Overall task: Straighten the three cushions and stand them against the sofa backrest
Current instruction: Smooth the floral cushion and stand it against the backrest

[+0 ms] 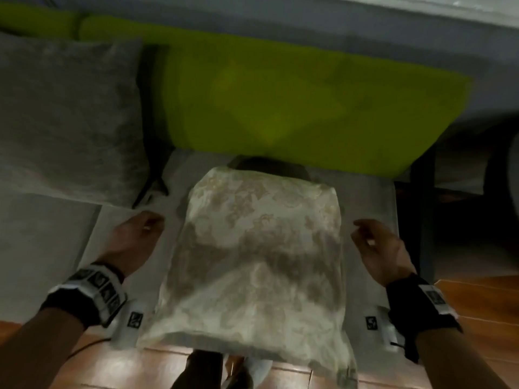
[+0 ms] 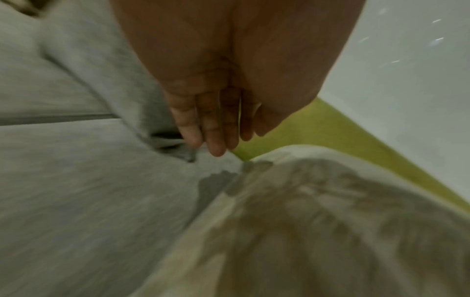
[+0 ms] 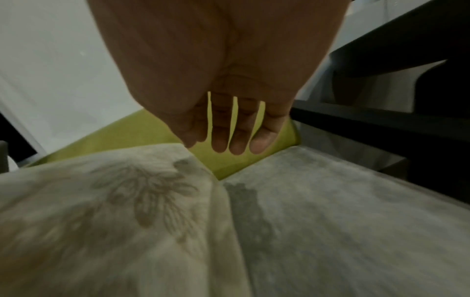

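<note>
Head view, left to right: grey cushion [image 1: 67, 116] stands against the backrest, well beyond your left fingertips. Your left hand [image 1: 134, 237] sits just left of the floral cushion [image 1: 258, 248], holding nothing. That cushion lies flat on the grey seat [image 1: 368, 197] between both hands, its front edge hanging over the seat edge. Green backrest cushion [image 1: 309, 102] is upright beyond it. Your right hand [image 1: 379, 245] is just right of it, also holding nothing.

Left wrist view adds: fingers [image 2: 216, 128] straight and pressed together, hanging above the seat beside the floral cushion's corner.

Right wrist view adds: fingers [image 3: 239, 128] straight, narrow gaps between them, tips above the cushion's right edge. Contact: can't tell.
</note>
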`<move>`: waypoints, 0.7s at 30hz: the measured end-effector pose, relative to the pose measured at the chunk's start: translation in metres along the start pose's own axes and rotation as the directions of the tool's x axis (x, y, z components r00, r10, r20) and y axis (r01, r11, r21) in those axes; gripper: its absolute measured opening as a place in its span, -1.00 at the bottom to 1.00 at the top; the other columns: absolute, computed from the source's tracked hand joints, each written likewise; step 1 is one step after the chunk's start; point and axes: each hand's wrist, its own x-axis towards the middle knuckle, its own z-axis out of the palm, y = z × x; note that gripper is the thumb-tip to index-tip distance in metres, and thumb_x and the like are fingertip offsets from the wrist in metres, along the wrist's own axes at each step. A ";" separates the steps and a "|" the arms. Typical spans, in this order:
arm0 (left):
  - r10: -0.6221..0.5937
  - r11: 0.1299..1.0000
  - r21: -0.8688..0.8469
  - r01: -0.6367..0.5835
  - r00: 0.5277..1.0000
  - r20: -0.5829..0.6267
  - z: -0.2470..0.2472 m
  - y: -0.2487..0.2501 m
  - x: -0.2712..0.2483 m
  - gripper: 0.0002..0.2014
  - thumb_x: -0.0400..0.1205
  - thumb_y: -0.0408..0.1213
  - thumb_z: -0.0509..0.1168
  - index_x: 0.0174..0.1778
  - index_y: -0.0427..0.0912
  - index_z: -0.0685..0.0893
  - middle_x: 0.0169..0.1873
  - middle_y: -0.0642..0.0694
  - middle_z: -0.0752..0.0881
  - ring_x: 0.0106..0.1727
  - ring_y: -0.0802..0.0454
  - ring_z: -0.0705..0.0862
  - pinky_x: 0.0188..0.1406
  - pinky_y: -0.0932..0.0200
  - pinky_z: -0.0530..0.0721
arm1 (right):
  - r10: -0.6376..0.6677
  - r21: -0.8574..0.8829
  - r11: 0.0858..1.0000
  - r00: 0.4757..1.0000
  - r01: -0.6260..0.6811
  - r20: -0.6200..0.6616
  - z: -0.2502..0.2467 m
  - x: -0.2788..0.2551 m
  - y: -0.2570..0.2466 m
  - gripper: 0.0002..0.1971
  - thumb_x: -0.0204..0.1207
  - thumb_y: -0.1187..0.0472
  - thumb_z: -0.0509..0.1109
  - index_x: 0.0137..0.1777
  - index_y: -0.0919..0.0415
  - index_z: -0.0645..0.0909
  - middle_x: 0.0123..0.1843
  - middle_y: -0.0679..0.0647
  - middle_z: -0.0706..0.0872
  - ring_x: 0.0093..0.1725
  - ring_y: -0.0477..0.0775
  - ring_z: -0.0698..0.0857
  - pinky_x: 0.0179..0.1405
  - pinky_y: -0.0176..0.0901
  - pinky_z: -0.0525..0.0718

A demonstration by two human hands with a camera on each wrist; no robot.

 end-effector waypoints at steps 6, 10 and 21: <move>0.174 0.984 -0.001 -0.178 0.960 0.222 0.022 0.064 0.102 -0.61 0.77 -0.09 0.14 0.52 -0.06 0.54 0.43 -0.13 0.62 0.43 -0.16 0.59 0.48 0.04 0.47 | 0.150 0.214 0.959 0.972 -0.188 0.182 0.019 0.051 -0.063 -0.46 0.73 -0.29 0.13 0.60 -0.08 0.50 0.52 0.11 0.63 0.46 0.21 0.60 0.42 0.06 0.55; 0.194 0.962 0.116 -0.245 0.920 0.339 0.023 0.090 0.124 -0.71 0.80 -0.23 0.13 0.24 -0.21 0.73 0.27 -0.25 0.71 0.30 -0.27 0.65 0.20 0.04 0.54 | 0.326 0.295 0.881 0.927 -0.370 0.186 0.020 0.063 -0.069 -0.32 0.65 -0.40 0.11 0.37 0.13 0.72 0.49 0.27 0.66 0.44 0.29 0.62 0.52 0.15 0.50; 0.135 0.976 -0.213 0.038 0.660 0.739 0.018 0.105 0.117 -0.62 0.72 -0.23 0.31 0.47 0.02 0.50 0.37 -0.01 0.62 0.18 0.13 0.68 0.09 0.34 0.68 | 0.282 -0.032 0.951 0.816 -0.308 0.504 0.010 0.069 -0.073 -0.62 0.77 0.15 0.30 0.55 0.18 0.59 0.44 0.18 0.69 0.45 0.27 0.64 0.43 0.06 0.59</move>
